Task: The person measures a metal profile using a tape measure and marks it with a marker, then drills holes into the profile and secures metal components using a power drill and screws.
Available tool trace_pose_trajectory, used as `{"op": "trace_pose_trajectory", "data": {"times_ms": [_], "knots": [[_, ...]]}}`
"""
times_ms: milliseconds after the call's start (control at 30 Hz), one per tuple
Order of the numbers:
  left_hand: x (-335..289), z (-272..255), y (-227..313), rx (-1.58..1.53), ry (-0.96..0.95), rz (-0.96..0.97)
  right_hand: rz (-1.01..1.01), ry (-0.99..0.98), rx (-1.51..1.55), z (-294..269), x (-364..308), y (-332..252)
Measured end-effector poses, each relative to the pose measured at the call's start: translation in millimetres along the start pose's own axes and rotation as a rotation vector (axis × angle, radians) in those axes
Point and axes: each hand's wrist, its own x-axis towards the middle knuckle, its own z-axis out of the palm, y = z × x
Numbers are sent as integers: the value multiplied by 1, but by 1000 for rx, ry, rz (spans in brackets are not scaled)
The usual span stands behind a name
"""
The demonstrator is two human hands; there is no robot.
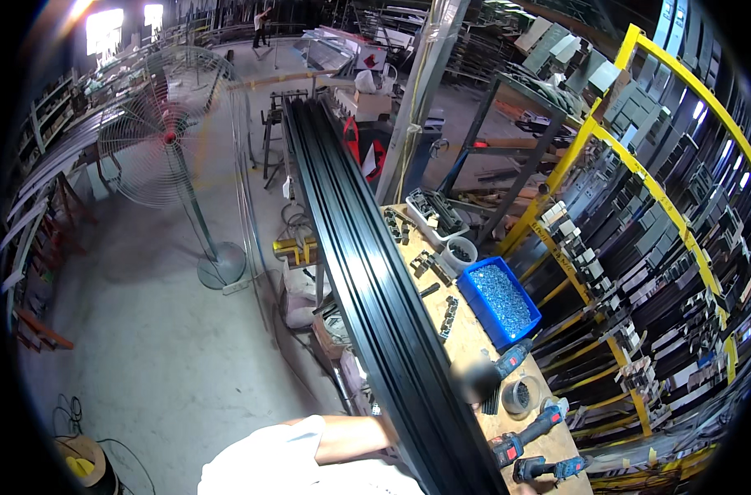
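Long black metal profiles (375,289) lie side by side along the bench, running from the lower edge away from me. My left forearm (355,437), in a white sleeve, reaches to their left side at the bottom; the hand itself is hidden at the profiles' edge. Of my right hand (547,487) only a sliver of skin shows at the lower rim, close to a blue and black cordless drill (548,469). Its fingers cannot be made out. Another cordless drill (528,433) lies just beyond, and a third drill (511,359) sits partly behind a blurred dark patch.
Right of the profiles, the wooden bench top (421,264) carries a blue bin (482,318) of small metal fasteners, a tub of screws (520,396), a white bucket (459,252) and black fittings (448,318). A fan (173,140) stands left; a yellow rack (557,169) stands right. Someone (261,26) is far off.
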Motion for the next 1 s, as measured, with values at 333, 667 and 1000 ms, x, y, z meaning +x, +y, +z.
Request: {"op": "trace_pose_trajectory", "data": {"times_ms": [333, 667, 1000], "knots": [[-7, 14, 52, -73, -117, 67, 86, 100, 42, 0, -25, 4], [69, 8, 53, -124, -296, 17, 30, 341, -460, 16, -9, -30], [144, -76, 59, -139, -199, -65, -376, 553, -530, 80, 28, 21]]}}
